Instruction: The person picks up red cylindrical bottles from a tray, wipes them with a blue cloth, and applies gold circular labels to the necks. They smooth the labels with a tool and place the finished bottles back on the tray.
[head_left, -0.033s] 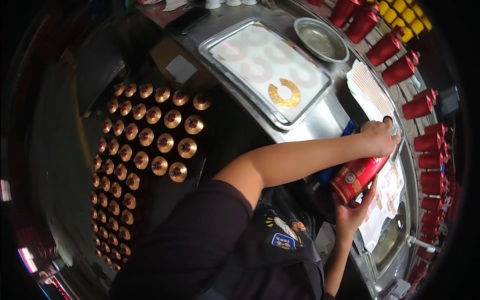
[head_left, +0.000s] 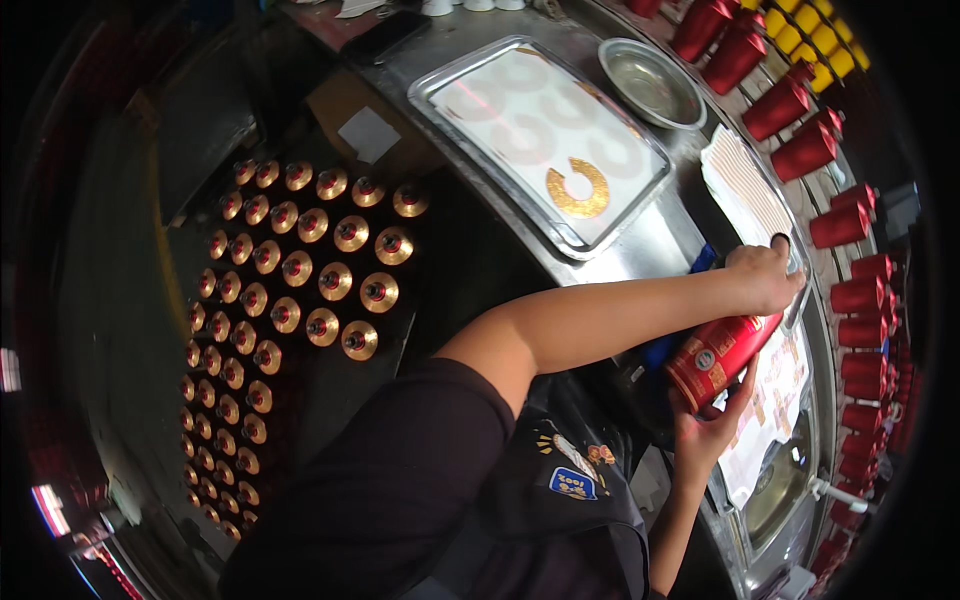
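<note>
One metal tray point(head_left: 578, 252) lies on the steel desk point(head_left: 648, 235), lined with one white sheet point(head_left: 537, 178); on that sheet is one gold C-shaped piece point(head_left: 585, 208), near the tray's lower end, with roughly five faint C-shapes showing above it. To the lower right of the tray, well apart from it, is one red bottle point(head_left: 712, 358) with gold print, tilted and held in both hands. The left hand point(head_left: 763, 280) is bent over the bottle's upper end — its fingertips are partly hidden, so I cannot tell how far it is closed. The right hand point(head_left: 705, 435) is clamped around the lower part from beneath.

Just beyond the tray's upper right side sits one round metal bowl point(head_left: 652, 85). Right of the tray lies one group of ruffled white sheets point(head_left: 745, 185); lower down, one printed sheet point(head_left: 745, 465) lies behind the right hand. Farther right, red bottles point(head_left: 775, 108) line the edge — four large ones near the bowl, the rest too crowded to count. Left of the tray and lower stand gold-topped pieces point(head_left: 351, 232): the four upper rows have six each.
</note>
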